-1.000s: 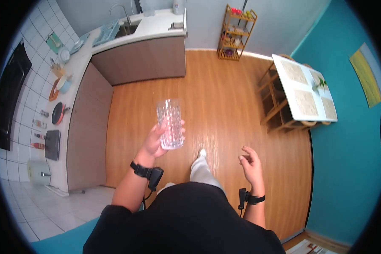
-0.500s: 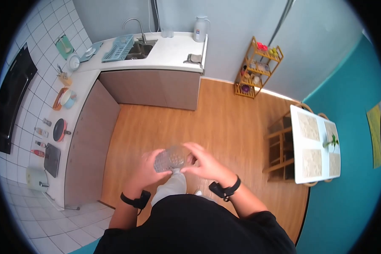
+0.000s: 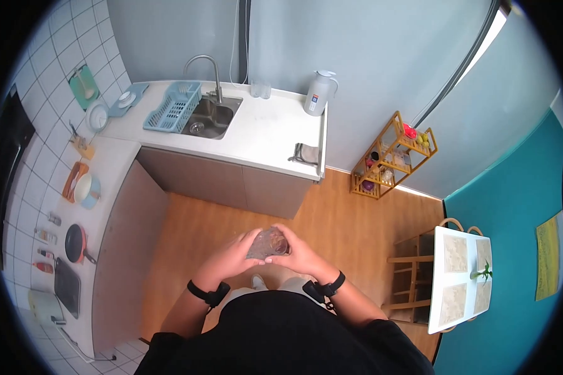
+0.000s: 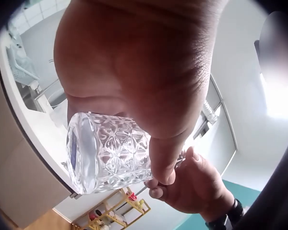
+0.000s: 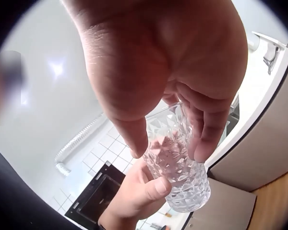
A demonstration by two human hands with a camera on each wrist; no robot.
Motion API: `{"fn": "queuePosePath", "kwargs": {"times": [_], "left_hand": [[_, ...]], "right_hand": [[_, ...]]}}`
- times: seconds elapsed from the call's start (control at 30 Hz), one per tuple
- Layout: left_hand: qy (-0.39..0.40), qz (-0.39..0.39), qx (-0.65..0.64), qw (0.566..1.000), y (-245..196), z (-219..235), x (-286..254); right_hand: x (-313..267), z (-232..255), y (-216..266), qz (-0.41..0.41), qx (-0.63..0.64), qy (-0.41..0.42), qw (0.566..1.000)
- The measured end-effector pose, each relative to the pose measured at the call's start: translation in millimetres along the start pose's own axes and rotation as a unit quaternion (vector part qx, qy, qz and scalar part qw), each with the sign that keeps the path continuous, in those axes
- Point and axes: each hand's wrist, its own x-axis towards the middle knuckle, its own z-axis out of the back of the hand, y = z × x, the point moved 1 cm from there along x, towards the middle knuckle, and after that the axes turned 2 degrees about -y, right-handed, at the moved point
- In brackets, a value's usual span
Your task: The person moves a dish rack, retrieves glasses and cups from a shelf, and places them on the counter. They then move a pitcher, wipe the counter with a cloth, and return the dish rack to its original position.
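A clear drinking glass (image 3: 267, 244) with a cut diamond pattern is held between both hands in front of the body, tilted on its side in the head view. My left hand (image 3: 228, 256) grips its body; in the left wrist view the thumb lies along the patterned side, and the thick base of the glass (image 4: 117, 153) points away to the left. At the rim end is my right hand (image 3: 306, 257). The right wrist view shows its thumb and fingers on either side of the glass (image 5: 186, 187), around the rim. No other object shows in either hand.
Ahead stands a white counter (image 3: 272, 134) with a sink (image 3: 211, 119), a blue dish rack (image 3: 172, 109), a jug (image 3: 319, 94) and a cloth (image 3: 305, 154). On the left counter are a frying pan (image 3: 75, 242) and a pot (image 3: 86, 189). A shelf (image 3: 391, 156) and dining table (image 3: 441, 281) stand right.
The left hand held the glass upright alone; the right hand has come across from the right and taken hold of it. The glass has tilted over, and the counter now looks nearer.
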Motion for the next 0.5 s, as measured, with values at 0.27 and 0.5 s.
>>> {"fn": "queuePosePath", "kwargs": {"times": [0.27, 0.5], "left_hand": [[-0.053, 0.04, 0.069, 0.995, 106.3, 55.8, 121.1], [0.003, 0.414, 0.058, 0.908, 312.4, 90.5, 145.3]], "right_hand": [[173.1, 52.8, -52.7, 0.083, -0.147, -0.078, 0.983], [372.4, 189.7, -141.1, -0.063, -0.229, -0.206, 0.949]]}}
